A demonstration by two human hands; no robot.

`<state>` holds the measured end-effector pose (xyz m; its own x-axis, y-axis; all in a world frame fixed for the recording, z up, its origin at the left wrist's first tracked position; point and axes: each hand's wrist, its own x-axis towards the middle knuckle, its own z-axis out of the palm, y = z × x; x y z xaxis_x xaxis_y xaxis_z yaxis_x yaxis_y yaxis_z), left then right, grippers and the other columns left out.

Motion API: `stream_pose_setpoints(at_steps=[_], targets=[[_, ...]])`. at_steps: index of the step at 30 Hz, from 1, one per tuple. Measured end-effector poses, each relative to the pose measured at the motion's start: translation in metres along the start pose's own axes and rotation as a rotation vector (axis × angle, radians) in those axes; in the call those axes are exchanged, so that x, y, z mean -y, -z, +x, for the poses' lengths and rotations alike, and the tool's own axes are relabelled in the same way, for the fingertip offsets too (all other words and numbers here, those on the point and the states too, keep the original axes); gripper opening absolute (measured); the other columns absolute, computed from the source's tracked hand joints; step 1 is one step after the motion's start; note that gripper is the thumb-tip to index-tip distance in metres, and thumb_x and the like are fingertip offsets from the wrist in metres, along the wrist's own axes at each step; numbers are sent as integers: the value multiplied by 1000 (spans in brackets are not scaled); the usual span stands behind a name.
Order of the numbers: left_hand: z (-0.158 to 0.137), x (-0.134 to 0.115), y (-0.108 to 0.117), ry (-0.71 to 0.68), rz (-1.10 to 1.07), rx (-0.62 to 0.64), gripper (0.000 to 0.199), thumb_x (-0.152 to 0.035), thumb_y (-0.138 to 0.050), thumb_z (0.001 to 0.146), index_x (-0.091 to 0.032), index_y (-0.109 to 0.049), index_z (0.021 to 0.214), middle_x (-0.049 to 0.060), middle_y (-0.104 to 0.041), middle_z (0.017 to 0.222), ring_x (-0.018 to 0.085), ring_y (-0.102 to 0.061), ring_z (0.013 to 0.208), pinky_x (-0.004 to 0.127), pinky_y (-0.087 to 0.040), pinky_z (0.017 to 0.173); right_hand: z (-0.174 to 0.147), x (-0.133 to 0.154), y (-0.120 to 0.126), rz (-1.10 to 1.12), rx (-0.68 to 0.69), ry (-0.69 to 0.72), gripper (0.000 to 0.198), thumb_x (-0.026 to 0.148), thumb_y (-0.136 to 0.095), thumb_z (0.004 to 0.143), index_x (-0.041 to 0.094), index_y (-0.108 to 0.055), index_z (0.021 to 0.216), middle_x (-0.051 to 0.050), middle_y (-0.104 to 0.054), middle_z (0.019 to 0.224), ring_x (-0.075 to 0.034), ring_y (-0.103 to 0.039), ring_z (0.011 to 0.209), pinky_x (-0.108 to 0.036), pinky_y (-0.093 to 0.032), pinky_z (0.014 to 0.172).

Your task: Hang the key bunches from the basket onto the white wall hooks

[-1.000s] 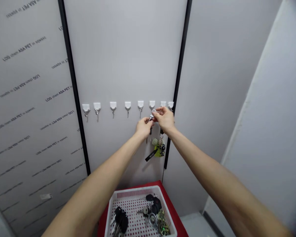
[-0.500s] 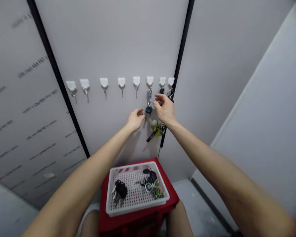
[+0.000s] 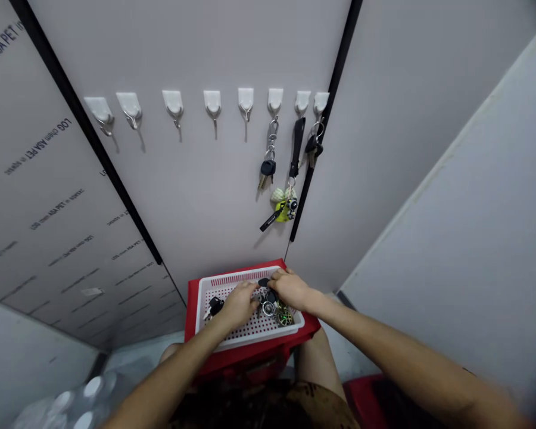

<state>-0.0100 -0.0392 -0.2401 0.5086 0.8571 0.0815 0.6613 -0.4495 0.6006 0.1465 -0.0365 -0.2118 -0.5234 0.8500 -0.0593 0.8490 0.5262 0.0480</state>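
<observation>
Both my hands are down in a white perforated basket [image 3: 249, 277] on a red stool [image 3: 191, 301]. My left hand [image 3: 237, 304] lies over the basket's middle, fingertips touching a bunch of keys [image 3: 272, 306] with rings and a green charm. My right hand [image 3: 290, 288] rests on the same bunch from the right; its fingers hide what they grip. A separate black key bunch [image 3: 214, 305] lies left of my left hand. On the wall above, a black-headed key [image 3: 267, 167], a black strap with a yellow-green charm [image 3: 288, 205] and black keys [image 3: 313, 145] hang on the three rightmost hooks.
A row of white adhesive hooks [image 3: 212, 101] crosses the grey wall panel; the left five are bare. Black vertical strips [image 3: 324, 125] edge the panel. My knees are under the stool. Another red object [image 3: 361, 396] sits at lower right, pale bottle tops [image 3: 71, 405] at lower left.
Both hands let go of the black-headed key, which stays on its hook, and dropped from the hooks into the basket. The view tilted down.
</observation>
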Motion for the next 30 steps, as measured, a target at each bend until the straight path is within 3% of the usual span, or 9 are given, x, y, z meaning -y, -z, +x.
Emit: stream_pose_setpoints(at_steps=[5, 12, 21, 25, 30], targets=[[4, 0, -3, 45, 93, 28, 19, -15, -40, 64, -16, -52, 78, 5, -55, 76, 16, -48, 74, 26, -35, 68, 11, 1, -2, -40, 5, -20, 20, 14, -40, 69, 16, -57, 79, -9, -56, 80, -21, -47, 81, -34, -33, 69], [5, 6, 15, 89, -151, -80, 9, -15, -37, 64, -16, -45, 60, -1, -47, 57, 10, -43, 56, 21, -32, 55, 13, 4, 3, -36, -6, -31, 22, 13, -38, 69, 15, -57, 78, -11, -56, 82, -22, -47, 82, -34, -32, 70], [15, -2, 42, 168, -668, -149, 6, -21, -40, 61, -15, -41, 60, -6, -39, 47, 7, -36, 45, 18, -29, 46, 5, 10, 14, 515, -144, -39, 28, 17, -31, 70, 18, -56, 84, -2, -59, 80, -12, -50, 75, -22, -33, 68], [19, -4, 50, 163, -709, -194, 7, -23, -41, 60, -15, -41, 60, -6, -39, 47, 7, -36, 44, 18, -29, 45, 6, 22, 11, 638, -289, -55, 19, 25, -43, 66, 16, -56, 76, -2, -58, 74, -13, -49, 72, -24, -33, 68], [20, -9, 63, 128, -708, -244, 8, -24, -42, 60, -16, -42, 60, -5, -43, 51, 8, -41, 49, 20, -33, 49, 20, 32, 7, 1001, -343, -121, 19, 26, -41, 67, 13, -53, 72, 0, -53, 63, -9, -46, 57, -19, -35, 52]])
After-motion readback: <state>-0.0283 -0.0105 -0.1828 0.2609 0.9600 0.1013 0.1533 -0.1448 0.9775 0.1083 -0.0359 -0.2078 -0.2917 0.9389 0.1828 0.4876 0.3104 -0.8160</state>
